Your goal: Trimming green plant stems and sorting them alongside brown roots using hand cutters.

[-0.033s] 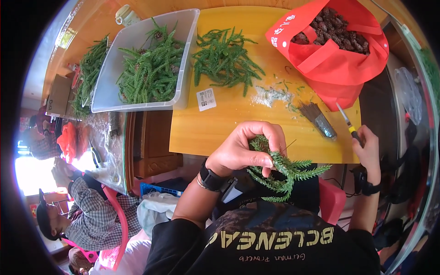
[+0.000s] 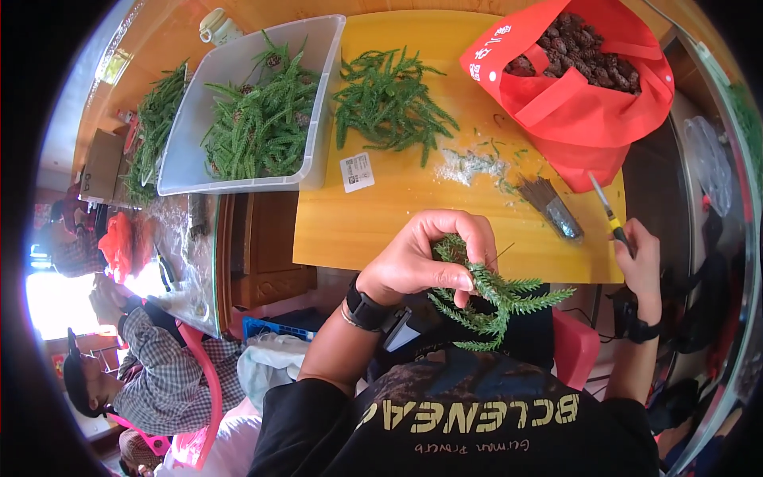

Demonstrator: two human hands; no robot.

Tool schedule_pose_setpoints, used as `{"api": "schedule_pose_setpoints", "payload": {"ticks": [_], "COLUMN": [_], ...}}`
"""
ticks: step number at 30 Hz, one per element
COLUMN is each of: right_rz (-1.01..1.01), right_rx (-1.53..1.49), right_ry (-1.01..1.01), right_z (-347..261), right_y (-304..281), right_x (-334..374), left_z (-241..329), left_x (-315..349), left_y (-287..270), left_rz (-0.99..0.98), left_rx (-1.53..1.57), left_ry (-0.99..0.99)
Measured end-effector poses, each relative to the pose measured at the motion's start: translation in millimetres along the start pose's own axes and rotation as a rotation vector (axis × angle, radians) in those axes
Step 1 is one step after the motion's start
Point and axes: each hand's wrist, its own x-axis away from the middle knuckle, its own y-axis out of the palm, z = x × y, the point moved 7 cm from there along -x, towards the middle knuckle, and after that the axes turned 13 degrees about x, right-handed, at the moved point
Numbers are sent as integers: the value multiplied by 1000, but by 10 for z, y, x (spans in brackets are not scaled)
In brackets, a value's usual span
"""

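Pinched between the thumb and fingers of my left hand (image 2: pixel 437 258) is a sprig of artificial pine (image 2: pixel 505 298), its green branches hanging over my lap by the table's front edge. A thin dark wire end sticks out beside my fingertips. At the right, my right hand (image 2: pixel 638 258) closes round the yellow-and-black handle of a slim pointed metal tool (image 2: pixel 610 213); whether it is scissors I cannot tell. Its tip points away from me, toward the red bag (image 2: pixel 572 119) full of pine cones (image 2: pixel 588 56). The two hands are well apart.
A clear plastic bin (image 2: pixel 314 151) of pine sprigs stands at the left, beside a loose pile of sprigs (image 2: pixel 389 103). On the yellow table (image 2: pixel 373 226) lie a white label (image 2: pixel 358 172), white crumbs (image 2: pixel 473 167) and a bundle of brown wires (image 2: pixel 551 208). Another person (image 2: pixel 171 374) sits at the left.
My right hand and the pointed tool have shifted very slightly, a little to the right and away from me. My left hand and the pine sprig look unmoved.
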Motion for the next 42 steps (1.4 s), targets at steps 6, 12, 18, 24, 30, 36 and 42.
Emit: {"api": "schedule_pose_setpoints", "payload": {"ticks": [6,12,18,24,30,36,42], "right_rz": [-125,-226,-215,-196,-176,-126,-31], "right_rx": [-134,-169,-162,-157,-166,-128,-111], "right_ry": [-513,-747,-822,-861,-845,-846,-743], "right_z": [-1130,-1574,-1687,-1774,-1750,-1707,-1657], "right_y": [-171,-137,-113,-122,-103,-111,-111], "right_x": [180,235,228,222,208,221,241], "left_z": [-37,-69,-52,-70,-91,-73,28], "left_x": [-23,19,39,50,65,74,41], "left_y": [18,38,45,50,38,18,15], "left_rz": [-19,8,-6,-3,11,91,189], "left_rx": [27,26,33,6,-22,-37,-187], "left_ry": [-65,-128,-157,-188,-224,-223,-139]}}
